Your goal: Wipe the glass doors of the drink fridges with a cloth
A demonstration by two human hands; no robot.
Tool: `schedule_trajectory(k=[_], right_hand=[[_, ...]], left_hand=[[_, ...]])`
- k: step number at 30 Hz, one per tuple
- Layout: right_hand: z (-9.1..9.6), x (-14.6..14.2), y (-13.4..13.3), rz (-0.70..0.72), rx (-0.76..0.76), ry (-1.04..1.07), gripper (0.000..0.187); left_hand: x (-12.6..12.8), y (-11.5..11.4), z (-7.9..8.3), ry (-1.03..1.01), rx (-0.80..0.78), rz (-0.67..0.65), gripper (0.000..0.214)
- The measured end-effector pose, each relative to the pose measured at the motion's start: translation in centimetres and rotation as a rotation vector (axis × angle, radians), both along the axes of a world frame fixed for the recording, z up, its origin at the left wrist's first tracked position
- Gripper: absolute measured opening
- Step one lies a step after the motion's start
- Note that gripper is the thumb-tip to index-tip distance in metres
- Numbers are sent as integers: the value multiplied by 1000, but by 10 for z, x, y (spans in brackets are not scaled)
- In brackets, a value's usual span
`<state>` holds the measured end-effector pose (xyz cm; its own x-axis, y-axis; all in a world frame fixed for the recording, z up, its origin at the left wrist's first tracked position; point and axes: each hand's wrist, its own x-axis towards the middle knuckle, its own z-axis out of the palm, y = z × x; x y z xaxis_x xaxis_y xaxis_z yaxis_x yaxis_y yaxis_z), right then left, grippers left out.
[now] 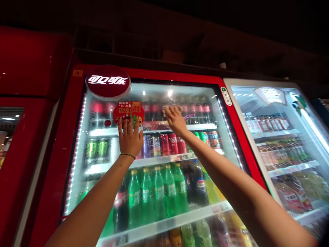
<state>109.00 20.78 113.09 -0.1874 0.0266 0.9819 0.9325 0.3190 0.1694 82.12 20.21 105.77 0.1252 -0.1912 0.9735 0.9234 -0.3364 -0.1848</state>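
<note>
Both my arms reach up to the glass door [221, 137] of a red drinks fridge. My left hand [130, 136] lies flat on the glass with its fingers stretched out, just below a round red sticker [128, 111]. My right hand [175, 120] also presses open against the glass, higher and to the right, in front of the top shelf of dark bottles [197, 109]. Neither hand holds anything. Behind the glass, cans [171, 144] fill the second shelf and green bottles [156, 192] the third.
A lit red oval logo sign [108, 81] sits at the fridge's top left. A second, white-framed fridge [282, 144] with bottled drinks stands to the right. A red cabinet [23, 137] is on the left. The surroundings above are dark.
</note>
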Motion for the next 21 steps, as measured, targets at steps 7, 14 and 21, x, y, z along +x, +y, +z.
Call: schedule_trajectory(k=[7,14,21], right_hand=[[40,7,-6,-6,-34,-97,54],[20,-1,4,50,42,117,59],[46,-82,-4,88,11,-344,51]], left_hand=[[-2,-1,0,-4,12,40,53],[-1,-2,0,-23,17,39,52],[-6,-2,2,-14,14,27,51]])
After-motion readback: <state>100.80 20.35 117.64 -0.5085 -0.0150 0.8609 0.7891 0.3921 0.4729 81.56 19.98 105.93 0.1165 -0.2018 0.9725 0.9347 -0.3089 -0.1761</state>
